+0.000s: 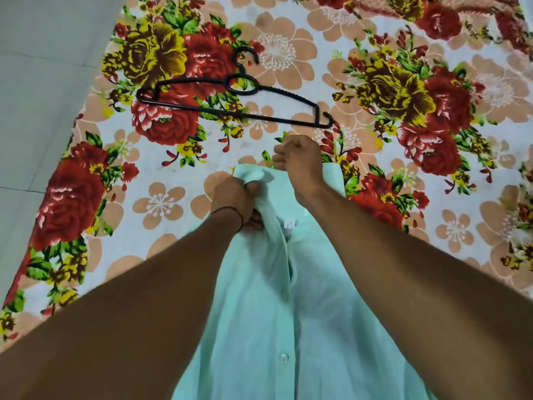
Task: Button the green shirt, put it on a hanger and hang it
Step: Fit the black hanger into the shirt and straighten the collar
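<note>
Just short of the crosswise hanger (230,112), the green shirt (259,313) is being gripped at its collar by the left hand (235,197) and the nearer right hand (300,160).

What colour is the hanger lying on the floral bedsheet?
Black. The hanger shows clearly in the head view, lying flat beyond the hands.

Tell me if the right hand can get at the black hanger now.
Probably yes. The hanger lies on the floral sheet just beyond the right hand, nothing between; but that hand grips the green shirt and must let go first.
</note>
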